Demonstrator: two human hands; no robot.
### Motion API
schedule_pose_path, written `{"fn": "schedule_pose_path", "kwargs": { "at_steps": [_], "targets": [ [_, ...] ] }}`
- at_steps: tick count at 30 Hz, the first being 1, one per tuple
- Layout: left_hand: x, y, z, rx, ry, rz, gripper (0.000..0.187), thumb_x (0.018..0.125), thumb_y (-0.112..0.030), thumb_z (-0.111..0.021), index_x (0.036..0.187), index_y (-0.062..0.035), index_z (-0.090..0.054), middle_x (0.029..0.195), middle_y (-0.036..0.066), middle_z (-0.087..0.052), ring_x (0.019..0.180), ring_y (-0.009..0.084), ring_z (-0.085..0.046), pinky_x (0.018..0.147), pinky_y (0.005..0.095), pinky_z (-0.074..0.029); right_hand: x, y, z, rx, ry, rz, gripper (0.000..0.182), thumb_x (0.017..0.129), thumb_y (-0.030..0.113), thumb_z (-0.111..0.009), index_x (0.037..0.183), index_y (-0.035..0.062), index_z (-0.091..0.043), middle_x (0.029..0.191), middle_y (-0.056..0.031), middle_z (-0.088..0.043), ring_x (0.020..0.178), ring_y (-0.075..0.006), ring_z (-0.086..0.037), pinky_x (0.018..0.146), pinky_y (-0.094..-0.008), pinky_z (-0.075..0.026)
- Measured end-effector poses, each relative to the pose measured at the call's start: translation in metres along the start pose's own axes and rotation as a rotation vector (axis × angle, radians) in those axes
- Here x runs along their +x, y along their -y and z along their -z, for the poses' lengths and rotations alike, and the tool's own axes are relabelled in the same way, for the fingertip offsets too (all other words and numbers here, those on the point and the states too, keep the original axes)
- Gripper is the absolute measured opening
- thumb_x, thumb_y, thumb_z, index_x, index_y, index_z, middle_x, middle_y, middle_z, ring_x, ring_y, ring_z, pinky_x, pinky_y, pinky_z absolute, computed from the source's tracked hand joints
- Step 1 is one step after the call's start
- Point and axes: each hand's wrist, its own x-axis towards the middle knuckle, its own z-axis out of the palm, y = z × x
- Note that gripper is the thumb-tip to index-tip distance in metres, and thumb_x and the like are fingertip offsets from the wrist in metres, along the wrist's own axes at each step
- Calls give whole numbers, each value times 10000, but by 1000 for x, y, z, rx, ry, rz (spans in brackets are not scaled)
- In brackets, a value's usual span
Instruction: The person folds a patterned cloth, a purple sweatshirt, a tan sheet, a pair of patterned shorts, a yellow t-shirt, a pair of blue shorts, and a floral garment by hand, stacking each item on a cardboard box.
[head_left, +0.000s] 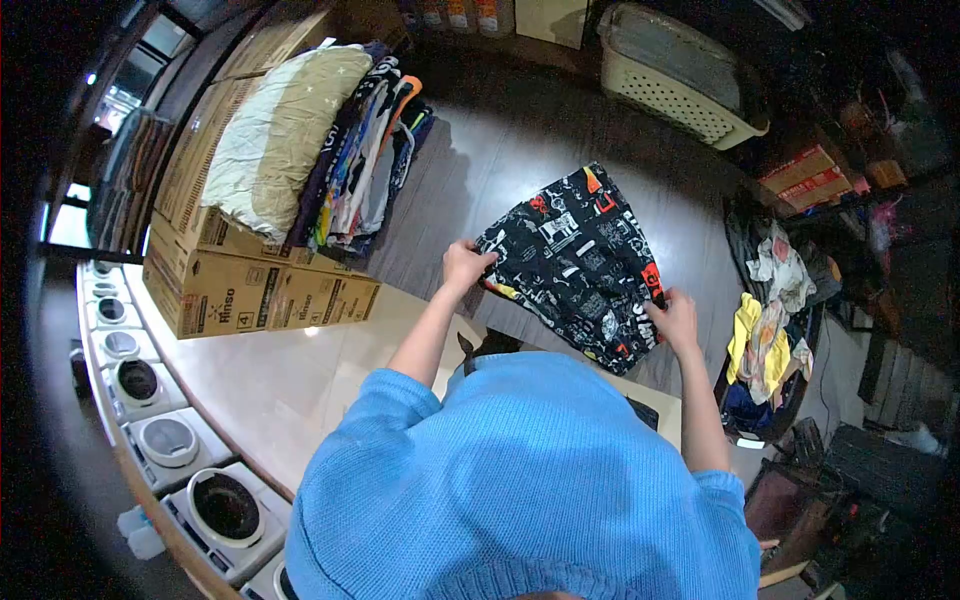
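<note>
A black garment (570, 262) with white, red and orange prints lies spread on the dark wood-grain table (520, 115), wider toward me and narrower at its far end. My left hand (467, 266) pinches its left edge, thumb on top. At the near right edge, my right hand (674, 320) has its fingers closed on the cloth. Both arms reach forward from blue knit sleeves. To the left stands a stack of folded clothes (375, 150) beside a folded beige and white quilted piece (285, 135).
Cardboard boxes (230, 295) carry the stack at left. A cream perforated laundry basket (680, 100) stands at the far right. Loose clothes, some yellow (765, 340), are heaped at right. Front-loading washing machines (225, 505) line the lower left. Bottles (460, 15) stand at the back.
</note>
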Motion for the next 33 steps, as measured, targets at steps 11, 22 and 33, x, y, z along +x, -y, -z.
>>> {"fn": "schedule_pose_path", "kwargs": {
  "at_steps": [11, 22, 33],
  "targets": [
    [-21, -19, 10, -142, -231, -192, 224, 784, -127, -738, 848, -2, -564, 748, 144, -663, 696, 320, -664, 654, 389, -511, -8, 13, 9, 69, -223, 68, 179, 736, -39, -607, 850, 18, -481, 828, -215, -598, 795, -425, -577, 690, -497, -428],
    [-17, -4, -1, -380, -51, 8, 309, 703, -170, -827, 860, 19, -639, 680, 64, -646, 622, 114, -602, 594, 279, -488, 141, 98, -25, 31, -156, 88, 282, 835, 225, -692, 1005, 10, -624, 1113, -181, -635, 1029, -394, -565, 918, -486, -427],
    [-50, -26, -11, -689, -149, -270, 161, 800, 18, -617, 869, 1, -473, 936, 124, -703, 833, 115, -644, 747, 298, -524, 135, 74, -52, 249, -344, 245, 280, 947, 118, -566, 1220, 74, -531, 1036, -218, -649, 873, -432, -630, 726, -480, -501]
  ]
}}
